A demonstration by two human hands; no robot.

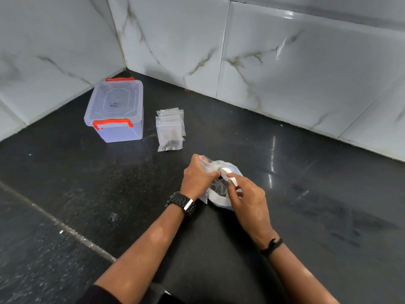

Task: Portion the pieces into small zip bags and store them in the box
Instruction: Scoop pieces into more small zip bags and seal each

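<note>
My left hand [197, 178] pinches the top of a small clear zip bag [207, 163] and holds it over a white bowl [219, 199] on the black counter. My right hand [247, 198] grips a white spoon [229, 175] whose tip sits at the bag's mouth. Dark pieces show dimly inside the bowl, mostly hidden by the bag and my fingers. A stack of small zip bags [169, 128], some with dark pieces inside, lies flat farther back. The clear plastic box [115, 110] with red latches stands in the corner at the left, lid on.
The black stone counter [306, 205] meets grey marbled wall tiles [263, 62] behind and at the left. A seam in the counter [65, 227] runs diagonally at the lower left.
</note>
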